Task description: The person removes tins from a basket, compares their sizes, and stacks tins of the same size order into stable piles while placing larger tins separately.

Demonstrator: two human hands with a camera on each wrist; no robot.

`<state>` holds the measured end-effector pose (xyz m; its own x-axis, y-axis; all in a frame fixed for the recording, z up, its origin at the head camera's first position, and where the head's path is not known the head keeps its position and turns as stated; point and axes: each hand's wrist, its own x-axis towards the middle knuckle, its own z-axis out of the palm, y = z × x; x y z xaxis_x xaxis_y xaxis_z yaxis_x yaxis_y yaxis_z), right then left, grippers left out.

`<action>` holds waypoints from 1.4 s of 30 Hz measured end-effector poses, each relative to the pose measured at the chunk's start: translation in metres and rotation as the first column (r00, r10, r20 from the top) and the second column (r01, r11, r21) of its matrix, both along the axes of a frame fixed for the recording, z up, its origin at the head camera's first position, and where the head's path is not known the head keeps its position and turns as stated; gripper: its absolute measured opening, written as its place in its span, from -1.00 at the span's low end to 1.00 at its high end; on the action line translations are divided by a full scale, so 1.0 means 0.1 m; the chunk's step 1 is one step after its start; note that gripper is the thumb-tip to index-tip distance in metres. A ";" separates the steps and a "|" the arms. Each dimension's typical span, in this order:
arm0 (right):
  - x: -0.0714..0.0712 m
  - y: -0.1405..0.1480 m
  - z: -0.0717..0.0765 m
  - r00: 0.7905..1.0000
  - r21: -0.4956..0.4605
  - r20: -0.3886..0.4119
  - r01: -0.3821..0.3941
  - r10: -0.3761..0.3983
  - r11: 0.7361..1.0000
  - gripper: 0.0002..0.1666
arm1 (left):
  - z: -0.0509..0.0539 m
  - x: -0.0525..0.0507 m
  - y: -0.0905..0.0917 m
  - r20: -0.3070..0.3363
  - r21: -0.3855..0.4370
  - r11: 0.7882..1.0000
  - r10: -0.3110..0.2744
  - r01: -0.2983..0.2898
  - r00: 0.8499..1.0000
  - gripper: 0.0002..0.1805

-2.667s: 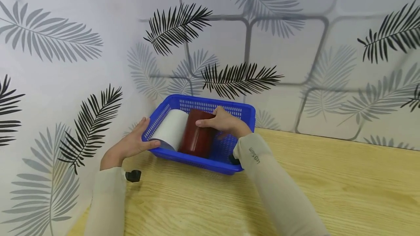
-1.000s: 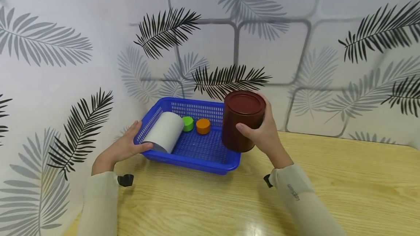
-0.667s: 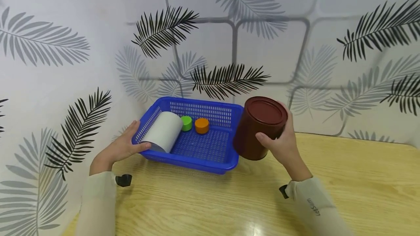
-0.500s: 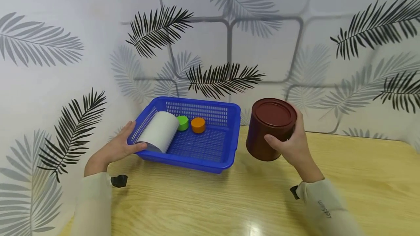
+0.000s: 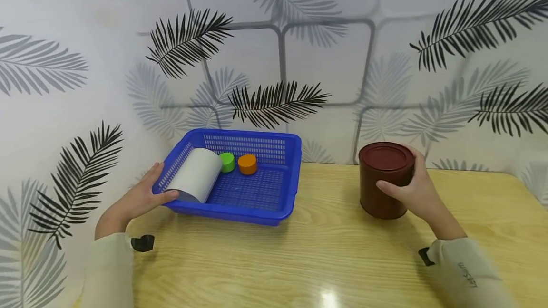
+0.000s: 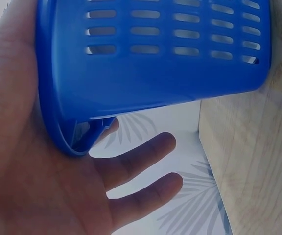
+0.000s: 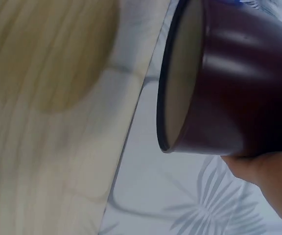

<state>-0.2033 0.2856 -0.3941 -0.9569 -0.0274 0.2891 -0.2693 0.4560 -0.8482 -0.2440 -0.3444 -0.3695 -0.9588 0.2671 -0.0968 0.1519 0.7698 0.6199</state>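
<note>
The right hand (image 5: 421, 196) grips a dark red lidded can (image 5: 381, 189), upright in the head view, right of a blue basket (image 5: 231, 213). In the right wrist view the can (image 7: 244, 78) shows its underside above the table, with the hand (image 7: 273, 181) around it. The left hand (image 5: 132, 201) touches the basket's left end, thumb at the front rim. Fingers of that hand (image 6: 48, 181) are spread and straight beside the basket wall (image 6: 131, 78) in the left wrist view. Inside the basket lie a white cylinder (image 5: 194, 175), a green piece (image 5: 227, 162) and an orange one (image 5: 247, 164).
A light wooden table (image 5: 274, 260) carries the basket. Behind it and to the left stand walls (image 5: 325, 70) with a leaf pattern. Bare wood (image 5: 327, 198) lies between basket and can. A black band piece (image 5: 143, 243) sits at the left wrist.
The right hand has lifted the can out of the basket and carried it right, away from the basket; the green and orange pieces came into view. The left hand remains at the basket's left end.
</note>
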 end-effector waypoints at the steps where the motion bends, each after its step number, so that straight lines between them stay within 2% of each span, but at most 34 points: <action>1: 0.00 0.07 -0.01 1.000 0.008 0.030 0.003 -0.004 1.000 0.26 | 0.00 0.01 -0.01 0.005 0.005 1.000 0.001 -0.001 1.000 0.22; 7: 0.07 0.39 -0.07 0.992 0.038 0.118 0.039 -0.043 0.999 0.29 | -0.04 0.10 -0.05 0.028 0.013 1.000 0.019 -0.019 0.999 0.22; 15: 0.08 0.71 -0.19 0.993 0.053 0.103 0.057 -0.062 0.997 0.17 | -0.03 0.16 -0.10 0.035 0.024 1.000 0.016 -0.017 0.999 0.21; 21: 0.05 0.81 -0.20 0.989 0.083 0.144 0.025 -0.037 0.996 0.19 | 0.03 0.22 -0.15 0.032 0.005 1.000 0.026 -0.026 0.999 0.22; 26: 0.12 0.92 -0.19 0.987 0.122 0.157 0.012 -0.032 0.992 0.11 | 0.00 0.19 -0.10 0.038 0.005 1.000 0.019 -0.020 0.999 0.23; 30: 0.11 0.95 -0.21 0.992 0.103 0.129 -0.002 -0.012 0.995 0.06 | -0.05 0.19 -0.08 0.051 0.012 1.000 0.027 -0.027 0.998 0.23; 34: 0.11 0.94 -0.17 0.988 0.082 0.153 -0.015 0.002 0.997 0.18 | -0.05 0.18 -0.08 0.054 0.007 1.000 0.027 -0.027 0.998 0.23; 37: 0.14 0.93 -0.07 0.985 0.076 0.168 0.016 -0.028 0.997 0.25 | -0.05 0.13 -0.06 0.047 -0.011 1.000 0.019 -0.018 0.999 0.24; 42: 0.17 0.85 0.09 0.988 0.077 0.081 0.124 -0.130 0.989 0.20 | -0.04 0.02 -0.02 0.024 -0.028 1.000 0.006 -0.006 1.000 0.23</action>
